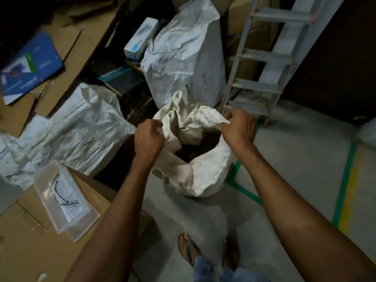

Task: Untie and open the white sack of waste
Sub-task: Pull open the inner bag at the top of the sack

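The white sack of waste [205, 171] stands upright on the grey floor in the middle of the head view. Its mouth gapes, showing dark brown contents inside. My left hand [149, 138] is closed on the left edge of the sack's rim. My right hand [239, 126] pinches the right edge of the rim, and the two hands hold the mouth apart. Loose crumpled flaps of the rim stick up at the far side between my hands. No tie is visible on the sack.
A taller white sack [183, 58] stands behind, a flattened one [67, 129] lies left. A metal stepladder [264, 64] leans at the back right. Cardboard boxes [30, 241] carry a clear plastic tray [65, 200] at left. Green and yellow floor tape [343, 192] runs right. My sandalled feet [189, 249] are below.
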The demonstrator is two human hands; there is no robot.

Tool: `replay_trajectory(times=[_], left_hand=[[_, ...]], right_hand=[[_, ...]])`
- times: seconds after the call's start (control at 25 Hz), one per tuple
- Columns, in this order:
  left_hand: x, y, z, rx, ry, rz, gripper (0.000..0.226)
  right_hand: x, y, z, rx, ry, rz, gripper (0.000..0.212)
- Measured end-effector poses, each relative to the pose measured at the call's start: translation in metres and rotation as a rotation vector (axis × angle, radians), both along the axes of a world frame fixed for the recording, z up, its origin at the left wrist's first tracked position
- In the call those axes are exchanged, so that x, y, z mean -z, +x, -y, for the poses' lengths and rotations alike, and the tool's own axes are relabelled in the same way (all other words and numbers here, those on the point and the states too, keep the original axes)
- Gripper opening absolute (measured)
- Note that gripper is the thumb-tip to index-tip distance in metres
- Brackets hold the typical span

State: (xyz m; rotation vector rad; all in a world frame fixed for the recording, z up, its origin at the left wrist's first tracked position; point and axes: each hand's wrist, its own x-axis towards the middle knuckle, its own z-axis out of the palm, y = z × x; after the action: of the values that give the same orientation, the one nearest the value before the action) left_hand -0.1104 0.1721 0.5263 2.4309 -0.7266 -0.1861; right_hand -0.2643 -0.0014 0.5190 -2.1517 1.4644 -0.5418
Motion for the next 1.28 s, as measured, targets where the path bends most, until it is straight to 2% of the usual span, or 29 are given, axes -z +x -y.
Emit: replay_trajectory(times=[0.12,0.28,0.36,0.44,0.6,0.68,0.8,0.88,1.04,1.2,1.28], left_hand=[[-0.015,0.003,-0.001,-0.013,-0.058,-0.054,0.055],[-0.043,0.026,-0.012,-0.141,-0.168,-0.073,0.065],[-0.038,0.035,-0.015,-0.079,-0.029,-0.062,0.067],[-0.024,0.036,-0.015,0.079,0.196,-0.108,0.07],[-0.005,0.044,-0.011,0.134,0.288,-0.179,0.069],[0.0,0.054,-0.013,0.169,0.316,-0.215,0.077],[0.001,0.068,-0.011,0.289,0.281,-0.252,0.087],[0.004,0.069,-0.006,0.376,0.217,-0.225,0.086],[0.01,0.066,-0.005,0.546,0.115,-0.268,0.088],[0.01,0.057,-0.024,0.524,-0.007,-0.402,0.092],[0.01,0.053,-0.03,0.482,-0.049,-0.515,0.092]], right_hand=[[-0.033,-0.006,0.012,0.058,-0.006,0.067,0.02],[-0.074,-0.033,0.069,0.223,-0.178,0.164,0.027],[-0.059,-0.039,0.082,0.248,-0.205,0.011,0.03],[-0.028,-0.035,0.08,0.241,-0.197,-0.251,0.031],[0.005,-0.038,0.092,0.252,-0.061,-0.637,0.046],[0.016,-0.036,0.091,0.155,0.006,-0.739,0.055],[0.032,-0.011,0.072,-0.15,0.031,-0.847,0.066],[0.042,0.017,0.055,-0.387,0.037,-0.772,0.082],[0.059,0.077,0.024,-0.787,-0.074,-0.437,0.097],[0.072,0.145,0.03,-1.009,-0.154,-0.379,0.113],[0.079,0.179,0.042,-1.17,-0.115,-0.406,0.105]])
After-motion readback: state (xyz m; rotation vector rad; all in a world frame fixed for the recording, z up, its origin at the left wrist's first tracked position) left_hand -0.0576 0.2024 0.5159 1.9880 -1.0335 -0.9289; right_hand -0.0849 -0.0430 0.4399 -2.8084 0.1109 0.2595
